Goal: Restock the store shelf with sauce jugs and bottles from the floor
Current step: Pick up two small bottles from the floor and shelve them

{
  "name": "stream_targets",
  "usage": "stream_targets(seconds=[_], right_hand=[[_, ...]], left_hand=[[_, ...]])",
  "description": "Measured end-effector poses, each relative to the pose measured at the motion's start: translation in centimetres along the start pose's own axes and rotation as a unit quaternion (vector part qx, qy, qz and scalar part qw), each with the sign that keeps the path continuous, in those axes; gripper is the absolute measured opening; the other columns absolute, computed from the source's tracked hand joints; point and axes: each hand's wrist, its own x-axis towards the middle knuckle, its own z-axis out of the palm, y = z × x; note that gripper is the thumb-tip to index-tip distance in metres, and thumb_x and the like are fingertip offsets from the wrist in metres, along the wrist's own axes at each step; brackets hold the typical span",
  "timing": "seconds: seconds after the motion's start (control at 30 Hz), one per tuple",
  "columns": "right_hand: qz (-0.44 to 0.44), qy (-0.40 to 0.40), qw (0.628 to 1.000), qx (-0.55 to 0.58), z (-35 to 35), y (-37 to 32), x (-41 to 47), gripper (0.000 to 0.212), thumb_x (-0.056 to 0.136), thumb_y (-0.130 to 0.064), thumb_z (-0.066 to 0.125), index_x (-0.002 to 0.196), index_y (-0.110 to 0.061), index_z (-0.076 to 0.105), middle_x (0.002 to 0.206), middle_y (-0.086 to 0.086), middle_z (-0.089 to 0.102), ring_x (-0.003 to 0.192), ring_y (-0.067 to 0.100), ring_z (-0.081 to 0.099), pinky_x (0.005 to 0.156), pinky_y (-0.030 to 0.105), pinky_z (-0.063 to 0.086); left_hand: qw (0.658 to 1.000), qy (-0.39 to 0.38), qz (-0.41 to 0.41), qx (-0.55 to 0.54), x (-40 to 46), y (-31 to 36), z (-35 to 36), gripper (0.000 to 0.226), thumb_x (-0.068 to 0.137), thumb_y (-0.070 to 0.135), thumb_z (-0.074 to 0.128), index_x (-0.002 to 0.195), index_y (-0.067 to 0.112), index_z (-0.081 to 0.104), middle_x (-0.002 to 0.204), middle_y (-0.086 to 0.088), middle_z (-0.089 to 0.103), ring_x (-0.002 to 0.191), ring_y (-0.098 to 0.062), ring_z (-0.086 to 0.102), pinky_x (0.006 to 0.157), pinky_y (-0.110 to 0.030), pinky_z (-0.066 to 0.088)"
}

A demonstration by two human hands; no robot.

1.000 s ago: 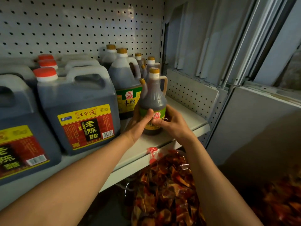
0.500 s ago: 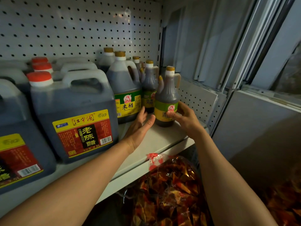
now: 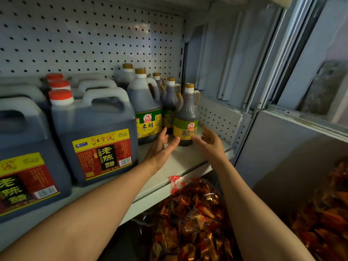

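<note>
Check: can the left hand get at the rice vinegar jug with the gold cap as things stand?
Probably yes. The left hand is open right at the front of the rice vinegar jug, with nothing between them; the small bottle stands off to its right.

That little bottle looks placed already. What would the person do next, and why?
Probably draw both hands back and reach down for another. The small bottle stands upright on the shelf beside its matching bottles, and the left hand and right hand are open on either side of it, gripping nothing.
</note>
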Motion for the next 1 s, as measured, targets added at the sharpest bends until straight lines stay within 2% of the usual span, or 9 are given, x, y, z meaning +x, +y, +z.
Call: stream_targets(seconds=[0.07, 0.17, 0.27, 0.37, 0.47, 0.6, 0.7, 0.8, 1.0], right_hand=[[0.005, 0.017, 1.0, -0.023, -1.0, -0.3, -2.6, 0.08, 0.085, -0.035, 0.08, 0.152, -0.014, 0.04, 0.151, 0.009, 0.048, 0.134, 0.021, 0.05, 0.104, 0.033, 0.045], [0.01, 0.015, 0.998, -0.066, -3.2, -0.9, -6.3, 0.081, 0.084, -0.035, 0.08, 0.152, -0.018, 0.041, 0.153, 0.005, 0.046, 0.136, 0.022, 0.046, 0.107, 0.036, 0.043], [0.019, 0.016, 0.994, -0.103, -4.6, -1.8, -9.8, 0.085, 0.082, -0.04, 0.082, 0.153, -0.02, 0.04, 0.154, 0.007, 0.046, 0.138, 0.024, 0.045, 0.112, 0.042, 0.043], [0.026, 0.007, 0.988, -0.151, -5.0, -3.2, -13.2, 0.087, 0.081, -0.043, 0.082, 0.154, -0.022, 0.039, 0.154, 0.009, 0.045, 0.133, 0.024, 0.049, 0.105, 0.035, 0.044], [0.035, -0.021, 0.981, -0.188, -5.1, -4.2, -16.4, 0.085, 0.083, -0.037, 0.081, 0.155, -0.02, 0.037, 0.15, 0.01, 0.049, 0.122, 0.02, 0.052, 0.094, 0.027, 0.04], [0.034, -0.029, 0.963, -0.267, -4.4, -4.3, -21.1, 0.088, 0.08, -0.04, 0.084, 0.153, -0.022, 0.039, 0.155, 0.005, 0.045, 0.14, 0.026, 0.044, 0.11, 0.037, 0.038], [0.043, -0.037, 0.938, -0.343, -4.1, -4.3, -25.1, 0.089, 0.08, -0.041, 0.083, 0.154, -0.022, 0.037, 0.154, 0.008, 0.045, 0.139, 0.03, 0.044, 0.11, 0.039, 0.038], [0.06, -0.025, 0.913, -0.402, -4.2, -4.6, -28.9, 0.091, 0.08, -0.043, 0.082, 0.155, -0.022, 0.035, 0.152, 0.012, 0.045, 0.14, 0.034, 0.04, 0.114, 0.042, 0.035], [0.102, 0.017, 0.901, -0.422, -2.6, -4.8, -37.1, 0.085, 0.079, -0.037, 0.083, 0.15, -0.019, 0.041, 0.145, 0.011, 0.051, 0.134, 0.032, 0.044, 0.111, 0.039, 0.038]], left_hand=[[0.999, 0.016, -0.022, 0.031, -0.4, 0.3, -0.1, 0.108, 0.071, 0.079, 0.057, 0.158, 0.034, 0.012, 0.162, -0.003, 0.029, 0.146, -0.019, 0.033, 0.119, -0.042, 0.028], [0.994, 0.085, -0.021, 0.072, -1.8, 1.0, 0.1, 0.095, 0.083, 0.05, 0.074, 0.158, 0.031, 0.017, 0.159, -0.007, 0.036, 0.143, -0.023, 0.039, 0.116, -0.045, 0.034], [0.987, 0.144, 0.003, 0.07, -5.5, 2.4, 0.6, 0.085, 0.078, 0.021, 0.084, 0.15, 0.025, 0.038, 0.138, -0.012, 0.057, 0.121, -0.024, 0.058, 0.104, -0.039, 0.046], [0.983, 0.16, 0.009, 0.089, -10.1, 3.3, 0.7, 0.073, 0.073, 0.019, 0.087, 0.137, 0.026, 0.052, 0.122, -0.01, 0.062, 0.101, -0.022, 0.062, 0.094, -0.038, 0.051], [0.982, 0.15, -0.008, 0.116, -14.3, 3.4, 0.5, 0.064, 0.072, 0.024, 0.088, 0.128, 0.028, 0.056, 0.122, -0.009, 0.059, 0.104, -0.024, 0.062, 0.094, -0.038, 0.051], [0.981, 0.118, -0.022, 0.151, -19.0, 2.2, 0.3, 0.063, 0.074, 0.025, 0.087, 0.128, 0.03, 0.055, 0.127, -0.009, 0.053, 0.111, -0.026, 0.058, 0.094, -0.035, 0.05], [0.973, 0.077, -0.022, 0.218, -22.2, 1.4, 0.3, 0.064, 0.078, 0.023, 0.084, 0.133, 0.032, 0.052, 0.132, -0.01, 0.046, 0.117, -0.028, 0.055, 0.095, -0.033, 0.048], [0.966, 0.042, -0.017, 0.255, -24.7, 0.9, 0.0, 0.068, 0.079, 0.027, 0.083, 0.136, 0.034, 0.048, 0.136, -0.009, 0.043, 0.123, -0.03, 0.052, 0.101, -0.037, 0.048], [0.961, -0.025, 0.019, 0.273, -30.9, -0.9, -2.7, 0.073, 0.079, 0.026, 0.083, 0.142, 0.034, 0.045, 0.141, -0.008, 0.039, 0.128, -0.027, 0.047, 0.104, -0.038, 0.045]])
